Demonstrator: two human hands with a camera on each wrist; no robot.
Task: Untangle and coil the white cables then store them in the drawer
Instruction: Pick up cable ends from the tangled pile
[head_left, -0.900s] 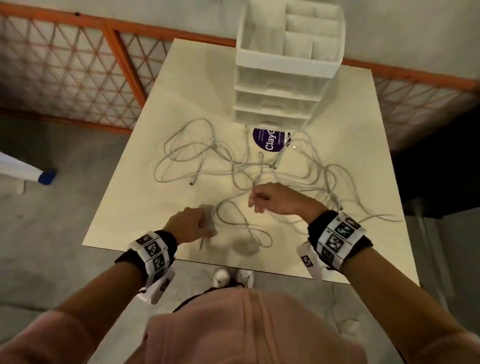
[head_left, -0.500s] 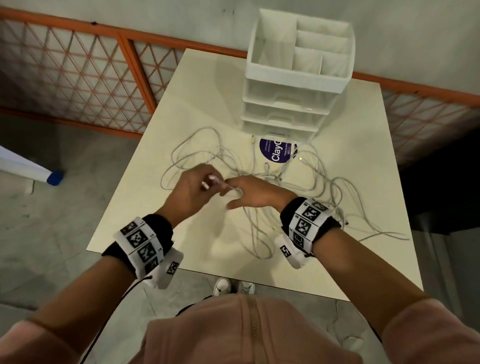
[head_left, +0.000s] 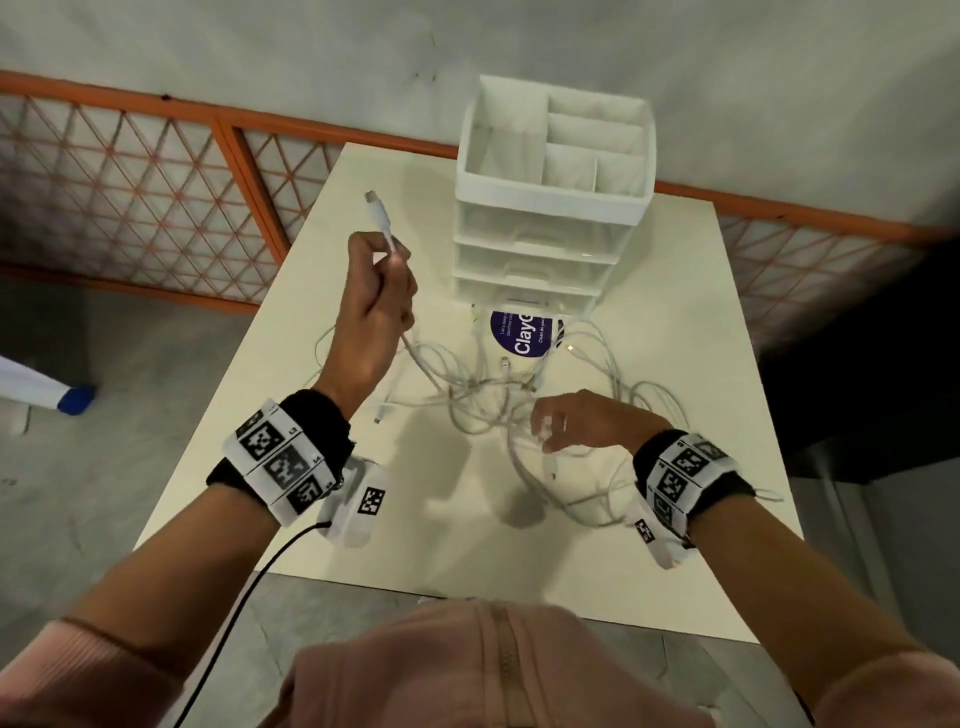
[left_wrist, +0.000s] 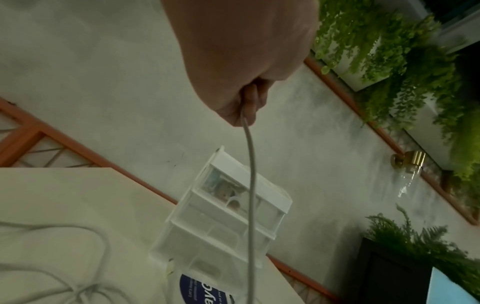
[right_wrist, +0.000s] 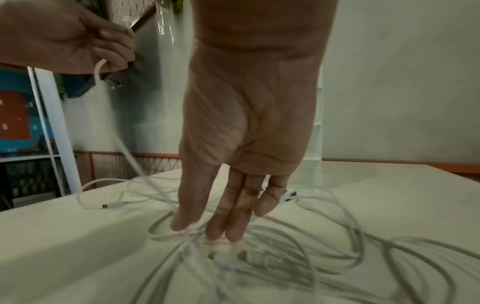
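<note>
Several white cables (head_left: 493, 400) lie tangled on the cream table (head_left: 675, 322). My left hand (head_left: 376, 301) is raised above the table's left half and grips one white cable just below its plug (head_left: 375, 205). That cable (left_wrist: 251, 185) slants down from the fist into the tangle. My right hand (head_left: 566, 421) is low over the tangle, and its straight fingers (right_wrist: 233, 222) touch the cables (right_wrist: 298, 253). The white drawer unit (head_left: 550, 249) stands at the table's back with its clear drawers shut.
A round purple sticker (head_left: 522, 332) lies in front of the drawer unit. The unit's top tray (head_left: 556, 135) has open compartments. An orange lattice fence (head_left: 156, 197) runs behind the table. Cable loops reach toward the table's right edge (head_left: 763, 493).
My left hand has risen up and back with the cable end, drawing that cable out of the tangle. My right hand has let go, moved right and dropped onto the tangle.
</note>
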